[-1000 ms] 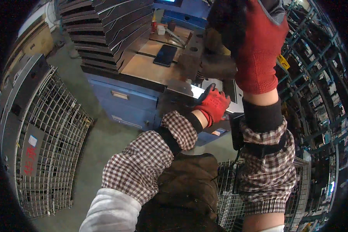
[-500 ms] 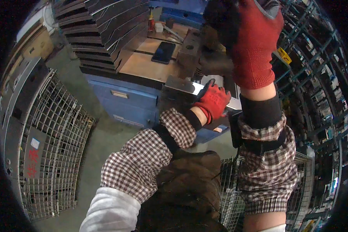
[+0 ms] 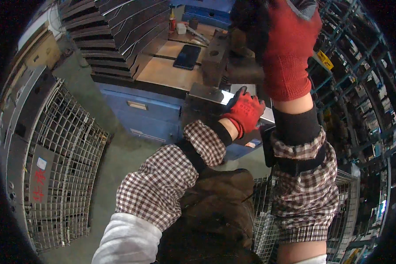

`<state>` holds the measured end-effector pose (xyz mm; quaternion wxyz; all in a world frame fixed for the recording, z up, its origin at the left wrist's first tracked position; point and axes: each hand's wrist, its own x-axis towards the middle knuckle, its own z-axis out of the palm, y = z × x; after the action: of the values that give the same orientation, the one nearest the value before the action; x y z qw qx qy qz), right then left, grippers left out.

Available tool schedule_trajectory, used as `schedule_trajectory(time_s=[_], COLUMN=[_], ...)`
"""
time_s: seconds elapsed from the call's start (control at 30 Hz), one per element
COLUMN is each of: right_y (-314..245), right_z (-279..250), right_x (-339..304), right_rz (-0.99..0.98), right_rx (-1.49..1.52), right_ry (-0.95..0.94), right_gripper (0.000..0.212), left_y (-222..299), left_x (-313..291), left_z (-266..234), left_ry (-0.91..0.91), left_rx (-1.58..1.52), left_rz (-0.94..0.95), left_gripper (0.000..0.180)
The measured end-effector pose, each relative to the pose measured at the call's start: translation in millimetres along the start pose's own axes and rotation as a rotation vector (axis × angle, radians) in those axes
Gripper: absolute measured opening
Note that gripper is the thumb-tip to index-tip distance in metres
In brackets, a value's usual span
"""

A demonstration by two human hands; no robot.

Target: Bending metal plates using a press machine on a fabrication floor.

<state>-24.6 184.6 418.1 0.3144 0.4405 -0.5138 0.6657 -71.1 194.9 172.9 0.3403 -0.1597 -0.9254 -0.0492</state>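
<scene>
My left hand [image 3: 246, 111], in a red glove with dark fingertips, lies over a shiny flat metal strip [image 3: 267, 116] beneath the dark machine parts. Its fingers curl around the strip, and its thumb sticks up at the far side. Above and to the right, my right hand [image 3: 292, 50] is raised in a matching glove beside a dark machine body [image 3: 251, 22]. Its fingers are lost at the upper edge and in the dark, so what they hold cannot be made out. A dark metal block with a round hole [image 3: 214, 55] stands left of the strip.
A stack of dark bent sheet parts [image 3: 119, 39] rises at the left of the blue workbench [image 3: 141, 110]. A phone [image 3: 187, 57] lies on the bench top. Wire baskets [image 3: 64, 163] stand on the floor at left and lower right, and a loaded rack [image 3: 361, 105] lines the right.
My left hand has shifted slightly right along with the forearm. The dark machine part above the strip, blurred before, now shows more sharply. My right hand stays raised in nearly the same place.
</scene>
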Motion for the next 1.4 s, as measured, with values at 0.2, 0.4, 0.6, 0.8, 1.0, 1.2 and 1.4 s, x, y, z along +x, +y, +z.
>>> schedule_trajectory(time_s=[0.2, 0.4, 0.6, 0.8, 1.0, 1.2, 1.4], right_y=[-9, 0, -10, 3, 4, -2, 0], right_z=[-2, -3, 1, -3, -6, -6, -1], right_x=[-2, 0, -7, -1, 6, -4, 2], right_rz=[-0.037, -0.030, -0.011, -0.092, -0.086, 0.016, -0.383], right_rx=[-0.019, 0.022, -0.043, -0.084, -0.019, 0.124, -0.519], right_ry=[-0.029, -0.058, -0.026, -0.025, -0.068, -0.060, 0.088], right_gripper=[0.038, 0.038, 0.041, 0.040, 0.034, 0.031, 0.032], left_y=[-2, -4, -14, -8, 6, -13, 11], left_x=[1, 1, -1, 4, 12, -2, 17], left_z=[15, 53, 153, 195, 168, 113, 19], left_ry=[-0.013, 0.068, 0.288, 0.331, 0.535, 0.249, -0.179], left_rx=[-0.047, -0.260, -1.526, -1.736, -1.767, -0.695, -0.061], left_rz=[-0.009, -0.039, -0.105, -0.096, -0.061, -0.098, -0.003], left_gripper=[0.075, 0.076, 0.077, 0.078, 0.081, 0.075, 0.064])
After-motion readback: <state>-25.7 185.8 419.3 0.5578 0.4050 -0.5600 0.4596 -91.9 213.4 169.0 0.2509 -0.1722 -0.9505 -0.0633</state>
